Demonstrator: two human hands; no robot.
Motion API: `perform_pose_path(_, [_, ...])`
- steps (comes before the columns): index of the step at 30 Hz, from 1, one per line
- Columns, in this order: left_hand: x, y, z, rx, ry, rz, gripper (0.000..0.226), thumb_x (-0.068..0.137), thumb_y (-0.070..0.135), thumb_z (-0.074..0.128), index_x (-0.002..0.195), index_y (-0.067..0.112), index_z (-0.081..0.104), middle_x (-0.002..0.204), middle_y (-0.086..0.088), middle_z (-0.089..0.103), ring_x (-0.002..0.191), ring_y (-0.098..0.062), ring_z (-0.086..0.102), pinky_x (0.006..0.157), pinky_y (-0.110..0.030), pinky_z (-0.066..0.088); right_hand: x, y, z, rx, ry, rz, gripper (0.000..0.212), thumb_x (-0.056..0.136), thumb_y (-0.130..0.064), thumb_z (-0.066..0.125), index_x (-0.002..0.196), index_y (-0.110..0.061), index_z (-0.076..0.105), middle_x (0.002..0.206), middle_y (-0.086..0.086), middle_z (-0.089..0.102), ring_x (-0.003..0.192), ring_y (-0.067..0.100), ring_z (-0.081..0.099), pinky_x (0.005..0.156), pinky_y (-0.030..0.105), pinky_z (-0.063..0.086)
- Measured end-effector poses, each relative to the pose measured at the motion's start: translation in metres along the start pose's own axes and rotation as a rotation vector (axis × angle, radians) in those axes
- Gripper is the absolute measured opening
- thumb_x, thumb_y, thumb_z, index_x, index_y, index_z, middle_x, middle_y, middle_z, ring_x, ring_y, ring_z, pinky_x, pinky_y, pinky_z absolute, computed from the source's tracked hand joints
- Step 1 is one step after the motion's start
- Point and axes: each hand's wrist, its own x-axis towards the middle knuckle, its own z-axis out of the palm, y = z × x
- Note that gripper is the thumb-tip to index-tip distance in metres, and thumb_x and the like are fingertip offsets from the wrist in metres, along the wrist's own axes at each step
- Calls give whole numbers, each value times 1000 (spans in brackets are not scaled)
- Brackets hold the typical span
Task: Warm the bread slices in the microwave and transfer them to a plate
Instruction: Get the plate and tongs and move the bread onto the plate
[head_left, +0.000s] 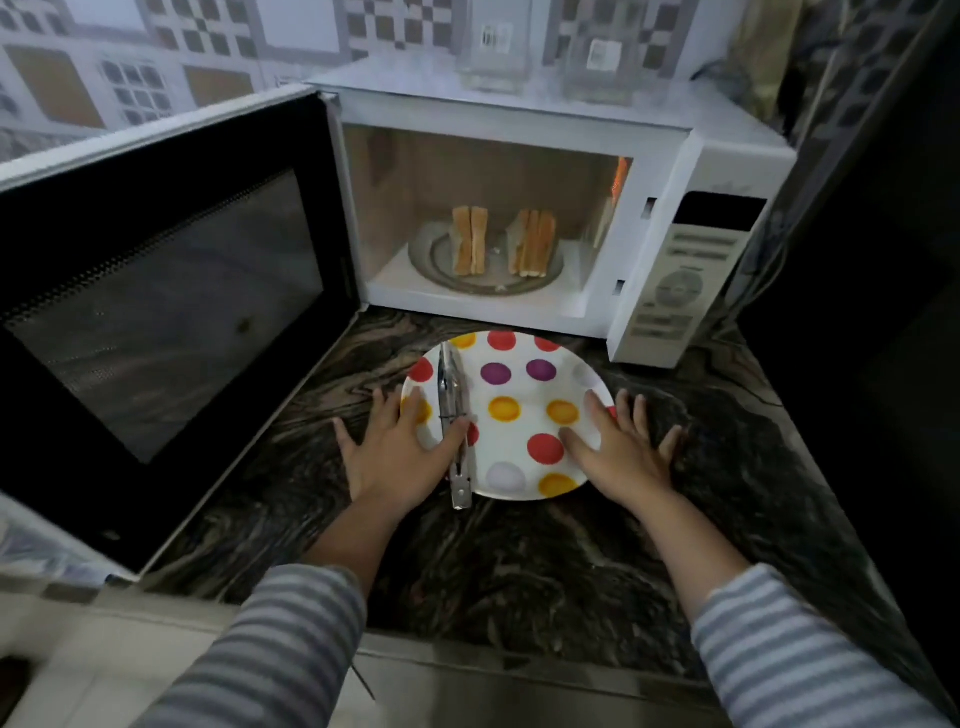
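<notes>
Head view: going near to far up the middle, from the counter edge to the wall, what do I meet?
Counter → tongs handle → spotted plate → microwave sill → turntable → bread slices → clear jars on the microwave.

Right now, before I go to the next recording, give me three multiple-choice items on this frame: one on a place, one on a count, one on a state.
1. Where do the metal tongs lie?
A. Inside the microwave
B. Across the left part of the dotted plate
C. On top of the microwave

2. How many groups of bread slices stand on the turntable?
A. One
B. Two
C. Four

3. How is the microwave door?
A. Shut
C. Taken off
B. Swung wide open to the left

Key: 1 B, the tongs cross the plate beside the left hand, handle end past the near rim. 2 B, two upright groups stand side by side. 3 B, the cavity of the microwave is in plain sight. The right hand lies flat at the plate's right edge.
</notes>
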Motion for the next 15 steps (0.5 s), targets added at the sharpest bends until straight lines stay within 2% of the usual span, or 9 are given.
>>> perform_pose_path(6, [-1,1,2,45,-10,-9,85,80,81,15,150,34,22,160,9,14,148,-9,-4,115,-55,-9,3,0,-2,-4,-28,26,77,87,-74,28,151,-40,3,161,4,-13,146,24,-20,109,63,-16])
perform_pose_path(9, [1,0,0,-8,-40,-16,71,91,69,12,152,34,15,161,11,11,148,-8,-3,115,-52,-10,-2,-11,-4,1,47,91,73,89,-68,33,151,-39,8,161,9,-11,145,33,-18,108,62,-15])
perform_pose_path(10, [2,-1,-1,-40,-36,-10,63,96,60,13,153,33,14,160,11,13,148,-8,0,116,-52,-8,-4,-18,-4,5,137,78,70,91,-63,35,151,-35,15,161,9,-2,147,33,-10,111,61,-10])
perform_pose_path(12, [4,-10,-5,-63,-7,29,53,101,46,16,153,32,17,159,9,20,147,-9,10,118,-48,2,-10,-37,-4,78,327,-31,61,91,-51,42,146,-24,37,154,9,29,142,31,19,116,50,14])
perform_pose_path(13, [5,-17,-8,-40,7,65,52,102,44,17,152,32,19,159,8,22,147,-10,13,117,-45,7,-14,-50,-4,154,351,-96,55,92,-44,47,140,-19,46,145,8,43,135,29,33,111,42,26])
perform_pose_path(15, [5,-33,-10,46,14,163,55,100,48,15,152,31,19,159,7,22,146,-11,15,117,-41,11,-18,-78,-4,314,258,-144,44,92,-34,54,132,-15,55,129,8,57,120,28,50,98,33,40])
